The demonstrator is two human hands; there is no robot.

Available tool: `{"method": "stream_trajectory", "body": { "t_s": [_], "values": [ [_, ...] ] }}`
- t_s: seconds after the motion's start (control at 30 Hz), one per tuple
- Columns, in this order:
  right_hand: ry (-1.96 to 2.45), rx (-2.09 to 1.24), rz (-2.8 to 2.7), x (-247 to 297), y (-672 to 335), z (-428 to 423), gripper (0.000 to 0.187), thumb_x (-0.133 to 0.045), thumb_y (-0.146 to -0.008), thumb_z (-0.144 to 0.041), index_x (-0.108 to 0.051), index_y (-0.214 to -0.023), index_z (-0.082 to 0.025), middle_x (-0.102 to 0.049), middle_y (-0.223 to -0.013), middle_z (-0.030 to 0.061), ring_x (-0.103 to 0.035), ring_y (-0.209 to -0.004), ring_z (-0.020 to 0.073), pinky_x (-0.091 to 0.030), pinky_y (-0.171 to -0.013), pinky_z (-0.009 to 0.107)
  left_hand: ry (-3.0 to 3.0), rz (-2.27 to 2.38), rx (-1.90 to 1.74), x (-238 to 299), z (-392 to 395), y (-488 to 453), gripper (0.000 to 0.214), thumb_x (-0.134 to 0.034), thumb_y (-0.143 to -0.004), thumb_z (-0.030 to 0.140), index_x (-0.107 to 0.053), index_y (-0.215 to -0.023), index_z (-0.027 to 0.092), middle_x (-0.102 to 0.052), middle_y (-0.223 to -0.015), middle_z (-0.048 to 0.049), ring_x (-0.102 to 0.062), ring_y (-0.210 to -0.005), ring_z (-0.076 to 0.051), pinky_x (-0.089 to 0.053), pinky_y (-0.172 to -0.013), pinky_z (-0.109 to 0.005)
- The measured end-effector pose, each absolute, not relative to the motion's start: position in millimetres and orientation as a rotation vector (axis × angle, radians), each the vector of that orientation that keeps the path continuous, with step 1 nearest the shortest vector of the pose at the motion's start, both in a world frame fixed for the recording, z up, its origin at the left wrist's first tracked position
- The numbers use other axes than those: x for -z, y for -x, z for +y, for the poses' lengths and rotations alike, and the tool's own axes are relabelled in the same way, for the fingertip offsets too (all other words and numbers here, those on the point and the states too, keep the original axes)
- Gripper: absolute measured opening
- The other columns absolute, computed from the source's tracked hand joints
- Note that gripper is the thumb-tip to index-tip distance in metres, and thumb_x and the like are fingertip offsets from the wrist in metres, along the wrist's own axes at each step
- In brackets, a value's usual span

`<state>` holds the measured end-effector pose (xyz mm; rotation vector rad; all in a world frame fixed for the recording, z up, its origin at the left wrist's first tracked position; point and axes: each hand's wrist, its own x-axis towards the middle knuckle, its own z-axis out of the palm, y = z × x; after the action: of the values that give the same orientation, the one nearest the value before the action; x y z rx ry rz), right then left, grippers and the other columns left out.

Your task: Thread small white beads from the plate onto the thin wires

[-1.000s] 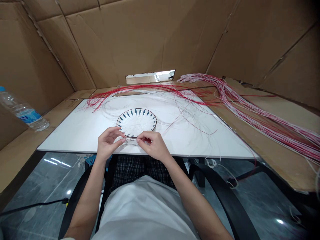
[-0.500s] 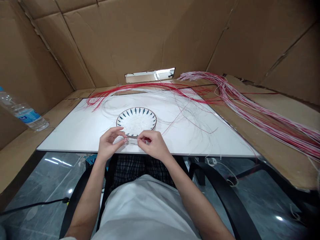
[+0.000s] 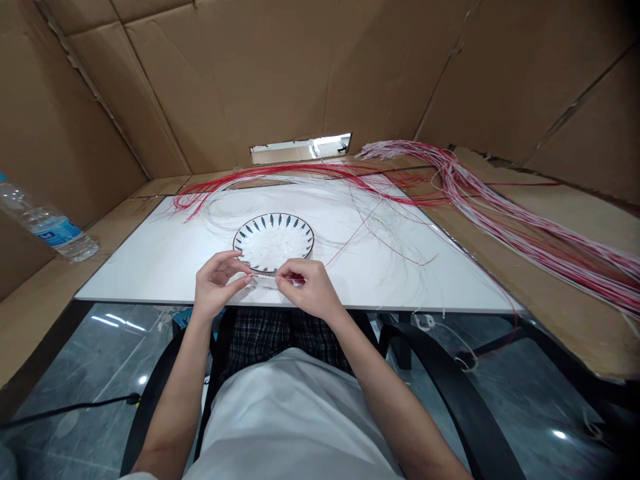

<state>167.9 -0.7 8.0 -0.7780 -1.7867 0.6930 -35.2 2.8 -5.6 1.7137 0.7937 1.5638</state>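
My left hand (image 3: 216, 285) and my right hand (image 3: 306, 287) meet over the near edge of a white table (image 3: 150, 260). Both pinch a thin thread (image 3: 264, 276) stretched between their fingertips. Small pale bits seem strung on it, too small to name. Just behind the hands stands a white plate (image 3: 274, 241) with a blue-leaf rim, filled with small white pieces. A thin red strand (image 3: 350, 245) runs from my right hand across the table to the right.
Long red and white strands (image 3: 500, 220) lie in a bundle across the back and down the right side on cardboard. A plastic water bottle (image 3: 45, 227) lies at the left. Cardboard walls enclose the table. A black chair arm (image 3: 450, 393) is at my right.
Both hands have stayed together in front of the plate, with only small finger shifts on the thread. The view has moved slightly.
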Motion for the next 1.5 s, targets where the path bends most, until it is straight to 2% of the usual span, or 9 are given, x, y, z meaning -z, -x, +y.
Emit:
{"method": "stream_trajectory", "body": {
  "t_s": [0.7,0.97,1.5],
  "values": [
    [0.862,-0.698,-1.821,-6.3,-167.3,0.2,0.011,-0.054,-0.067,-0.011,-0.063,-0.062,-0.014,-0.059,-0.059,-0.0004,-0.05,-0.054,0.0097,-0.036,-0.054,0.021,-1.824,0.842,-1.49,8.3,1.8,35.2,0.049,-0.075,-0.067,0.008,-0.06,-0.112,0.02,-0.068,-0.08,-0.0023,-0.066,-0.081,-0.015,-0.052,-0.091,-0.037],
    [0.884,-0.67,-1.826,-7.7,-166.8,-0.5,0.01,-0.055,-0.064,-0.009,-0.061,-0.058,-0.015,-0.055,-0.054,-0.0022,-0.047,-0.051,0.0086,-0.035,-0.054,0.021,-2.018,0.973,-1.412,7.9,-1.4,31.9,0.041,-0.071,-0.073,0.014,-0.06,-0.112,0.019,-0.067,-0.087,-0.0045,-0.065,-0.082,-0.016,-0.053,-0.083,-0.033],
    [0.865,-0.67,-1.821,-7.5,-167.0,-0.1,0.01,-0.055,-0.061,-0.007,-0.058,-0.055,-0.014,-0.051,-0.052,-0.004,-0.044,-0.049,0.0071,-0.034,-0.052,0.019,-2.105,1.019,-1.372,5.4,-3.8,30.7,0.039,-0.07,-0.074,0.015,-0.06,-0.112,0.019,-0.069,-0.088,-0.0044,-0.067,-0.083,-0.017,-0.053,-0.083,-0.033]
  ]
}}
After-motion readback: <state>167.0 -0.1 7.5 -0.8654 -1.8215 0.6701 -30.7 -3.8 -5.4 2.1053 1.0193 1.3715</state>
